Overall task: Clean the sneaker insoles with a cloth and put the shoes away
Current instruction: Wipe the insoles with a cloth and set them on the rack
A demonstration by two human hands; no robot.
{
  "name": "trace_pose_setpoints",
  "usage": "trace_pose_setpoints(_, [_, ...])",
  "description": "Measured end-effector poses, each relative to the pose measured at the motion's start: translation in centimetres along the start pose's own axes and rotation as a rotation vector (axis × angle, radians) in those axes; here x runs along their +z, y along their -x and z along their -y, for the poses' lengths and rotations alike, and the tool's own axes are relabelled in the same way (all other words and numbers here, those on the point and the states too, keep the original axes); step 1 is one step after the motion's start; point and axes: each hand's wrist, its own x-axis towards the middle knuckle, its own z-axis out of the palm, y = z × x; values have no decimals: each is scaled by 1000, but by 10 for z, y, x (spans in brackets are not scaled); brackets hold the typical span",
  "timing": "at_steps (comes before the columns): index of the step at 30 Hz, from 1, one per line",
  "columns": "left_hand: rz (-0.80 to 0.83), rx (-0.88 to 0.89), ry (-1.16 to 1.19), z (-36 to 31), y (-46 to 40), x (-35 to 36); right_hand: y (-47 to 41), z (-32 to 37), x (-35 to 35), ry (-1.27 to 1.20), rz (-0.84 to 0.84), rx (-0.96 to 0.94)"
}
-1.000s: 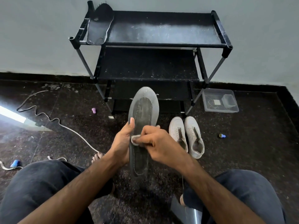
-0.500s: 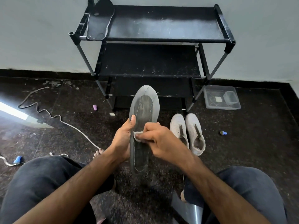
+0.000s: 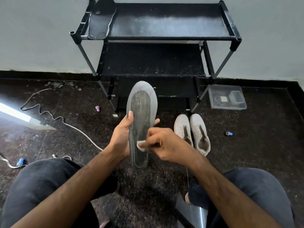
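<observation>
Nowhere is there writing or a brand that can be read: the sneakers are plain white from above, and the pale square inside the clear tub is too small to make out.

Two insoles show. One grey insole stands nearly upright over the dark floor, toe end up. The left hand grips its left edge, thumb lying on the face, fingertips peeping round the right edge. The right hand pinches a small white cloth against the lower half of that insole, fingers curled round it; most of the cloth is hidden under the fingers. The second insole lies dark on the left end of the rack, on the top shelf, its far end cut off by the frame edge.

Two sneakers stand side by side on the floor, touching, toes toward the rack, just right of the held insole.

The rack shows three dusty black shelves, the lowest partly hidden behind the insole. A white cord snakes across the floor at left. Small bits lie about: two blue ones and one pink one, too small to identify. A shiny metal piece at the bottom edge is cut off.
</observation>
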Motion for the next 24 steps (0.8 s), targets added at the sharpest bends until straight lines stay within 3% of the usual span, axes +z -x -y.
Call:
trace_pose_setpoints(3, [-32,55,-96,3,0,10,3,-6,-13,-106,18,122])
trace_pose_setpoints(5, [-65,98,-159,4,2,15,3,-10,-27,-174,-188,125])
trace_pose_setpoints(8, [-23,75,-198,7,5,16,1,-13,-31,-28,-531,104])
trace_pose_setpoints(12, [-12,1,-197,3,8,21,-5,-13,-15,160,-508,66])
trace_pose_setpoints(17, [65,-25,-156,8,16,28,-4,-14,-23,79,-644,140])
trace_pose_setpoints(19, [47,-18,-126,9,14,27,-5,-13,-19,65,-551,125])
trace_pose_setpoints(24, [4,-18,-97,6,11,13,-6,-4,-6,-23,-134,40])
